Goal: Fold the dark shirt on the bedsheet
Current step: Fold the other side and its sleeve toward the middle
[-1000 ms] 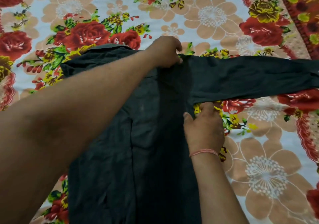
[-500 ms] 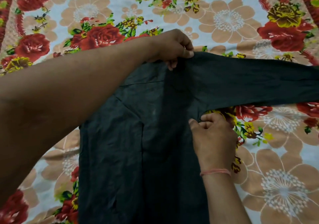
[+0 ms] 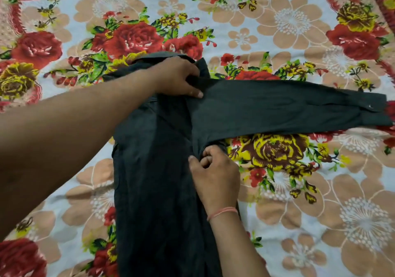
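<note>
A dark shirt (image 3: 158, 170) lies lengthwise on the floral bedsheet (image 3: 299, 202), its body narrowed into a long strip that runs toward me. One long sleeve (image 3: 288, 108) stretches flat to the right, its buttoned cuff near the right edge. My left hand (image 3: 177, 78) reaches across and pinches the cloth at the shoulder, by the collar. My right hand (image 3: 213, 174) is curled on the fabric at the underarm, where the sleeve meets the body. The shirt's lower end runs out of view at the bottom.
The bedsheet, printed with red, yellow and peach flowers, fills the whole view. A dark red patterned border (image 3: 382, 3) runs along the top right corner. My left forearm (image 3: 64, 144) covers much of the left side.
Both hands have tightened on the shirt at shoulder and underarm. The right side of the body has come in over the middle, so the sleeve cuff now shows at the right.
</note>
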